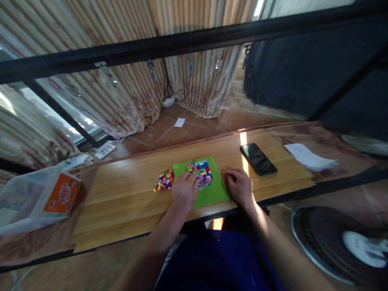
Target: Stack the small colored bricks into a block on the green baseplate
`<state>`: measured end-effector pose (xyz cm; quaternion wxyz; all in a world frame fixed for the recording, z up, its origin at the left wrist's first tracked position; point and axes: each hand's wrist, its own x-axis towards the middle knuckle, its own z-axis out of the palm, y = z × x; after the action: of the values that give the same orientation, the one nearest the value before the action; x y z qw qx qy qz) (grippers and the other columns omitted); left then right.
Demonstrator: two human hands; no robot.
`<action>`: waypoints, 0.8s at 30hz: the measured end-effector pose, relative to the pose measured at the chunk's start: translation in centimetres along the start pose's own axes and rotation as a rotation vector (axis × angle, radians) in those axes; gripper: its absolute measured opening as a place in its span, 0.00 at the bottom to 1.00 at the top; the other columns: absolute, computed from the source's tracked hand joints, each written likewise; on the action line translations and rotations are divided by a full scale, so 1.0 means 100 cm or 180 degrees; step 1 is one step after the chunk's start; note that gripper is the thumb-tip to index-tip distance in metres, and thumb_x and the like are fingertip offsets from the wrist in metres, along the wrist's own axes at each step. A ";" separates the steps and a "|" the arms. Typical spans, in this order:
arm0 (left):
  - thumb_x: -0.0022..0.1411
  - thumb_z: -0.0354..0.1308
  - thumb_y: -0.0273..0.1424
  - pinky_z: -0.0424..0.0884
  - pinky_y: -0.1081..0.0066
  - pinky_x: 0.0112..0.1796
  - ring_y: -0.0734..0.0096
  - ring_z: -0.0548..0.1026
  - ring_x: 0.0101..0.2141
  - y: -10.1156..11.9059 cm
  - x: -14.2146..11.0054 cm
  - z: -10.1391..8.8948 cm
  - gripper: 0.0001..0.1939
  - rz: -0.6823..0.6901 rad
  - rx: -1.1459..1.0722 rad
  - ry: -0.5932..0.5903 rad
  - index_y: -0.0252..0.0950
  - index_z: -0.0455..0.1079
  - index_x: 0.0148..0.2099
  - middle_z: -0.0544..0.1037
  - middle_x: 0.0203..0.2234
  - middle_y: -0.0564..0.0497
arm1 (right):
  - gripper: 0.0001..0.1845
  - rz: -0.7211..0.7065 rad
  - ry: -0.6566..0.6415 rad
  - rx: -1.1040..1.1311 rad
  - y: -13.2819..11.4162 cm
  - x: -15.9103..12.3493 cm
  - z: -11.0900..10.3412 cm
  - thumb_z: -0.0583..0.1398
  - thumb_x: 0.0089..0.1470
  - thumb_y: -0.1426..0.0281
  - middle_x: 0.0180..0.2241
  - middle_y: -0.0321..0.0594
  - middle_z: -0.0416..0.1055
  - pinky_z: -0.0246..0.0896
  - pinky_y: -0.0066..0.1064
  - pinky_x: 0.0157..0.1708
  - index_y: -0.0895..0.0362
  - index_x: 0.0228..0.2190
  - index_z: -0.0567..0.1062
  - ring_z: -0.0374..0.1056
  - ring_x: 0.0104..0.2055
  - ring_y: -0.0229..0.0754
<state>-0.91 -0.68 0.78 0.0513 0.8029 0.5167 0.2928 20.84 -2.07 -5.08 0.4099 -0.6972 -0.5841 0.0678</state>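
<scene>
Wood-grain surface (121, 202) supports a green baseplate (212, 196) bearing a brick assembly (206, 169); loose bricks (164, 181) lie left. Left hand (184, 190): fingers together at the assembly, grip indeterminable. Right hand (240, 186): fingers curled beside the baseplate, contents hidden. Apparent step: brick placement; next move likely requires stud alignment, then pressing.

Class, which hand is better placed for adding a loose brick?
Probably the left hand: it lies between the loose bricks and the build. The right hand, beside the green baseplate, is farther from both.
</scene>
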 end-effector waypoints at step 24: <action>0.63 0.56 0.26 0.67 0.64 0.40 0.66 0.75 0.34 -0.002 -0.008 0.005 0.05 0.0041 -0.0186 0.0250 0.38 0.73 0.38 0.80 0.32 0.51 | 0.14 0.0013 -0.0010 -0.0001 0.000 0.000 0.000 0.54 0.55 0.68 0.38 0.45 0.75 0.65 0.37 0.43 0.56 0.31 0.80 0.69 0.41 0.45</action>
<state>-1.04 -1.15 -0.02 0.0524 0.7922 0.5043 0.3395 20.85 -2.09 -5.04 0.4088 -0.6983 -0.5834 0.0697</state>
